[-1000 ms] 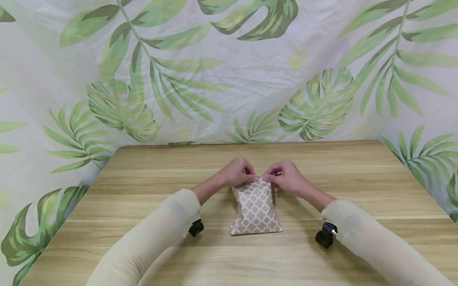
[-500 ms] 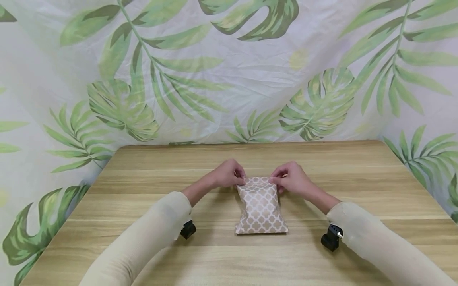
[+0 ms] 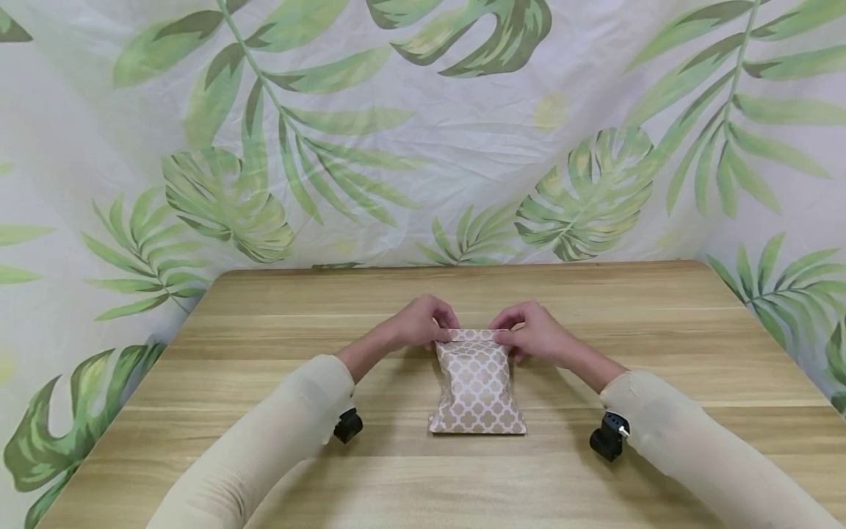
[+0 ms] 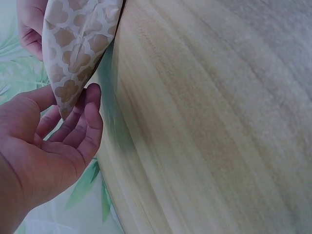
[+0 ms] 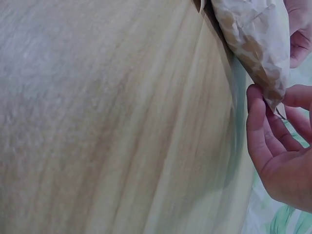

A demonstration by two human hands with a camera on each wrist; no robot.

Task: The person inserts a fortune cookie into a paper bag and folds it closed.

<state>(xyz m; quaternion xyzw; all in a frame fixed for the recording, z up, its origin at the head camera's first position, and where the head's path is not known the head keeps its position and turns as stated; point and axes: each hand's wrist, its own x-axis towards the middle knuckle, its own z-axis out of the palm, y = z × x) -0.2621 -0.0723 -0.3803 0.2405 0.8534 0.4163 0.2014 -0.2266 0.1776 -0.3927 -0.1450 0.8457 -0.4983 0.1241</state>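
Note:
A beige paper bag [image 3: 477, 389] with a white lattice pattern lies near the middle of the wooden table, bulging slightly, its far end narrowed to a folded strip. At the left end of that strip, my left hand [image 3: 421, 323] pinches the paper between thumb and fingers. My right hand [image 3: 534, 332] does the same at the right end. In the left wrist view the bag's corner [image 4: 70, 90] sits between the left thumb and fingertips. Creased paper of the bag [image 5: 258, 44] tapers to the right hand's fingers in the right wrist view. Whatever the bag may contain is hidden.
The wood-grain table [image 3: 264, 397] reaches back to a leaf-print cloth [image 3: 463, 147] hung behind it. Black wrist cameras [image 3: 348, 425] hang below both cream sleeves [image 3: 264, 441], close above the tabletop.
My hands moved apart along the bag's far edge, then the right came slightly back inward. A narrow folded strip now shows along that edge. The bag shifted right, then slightly left.

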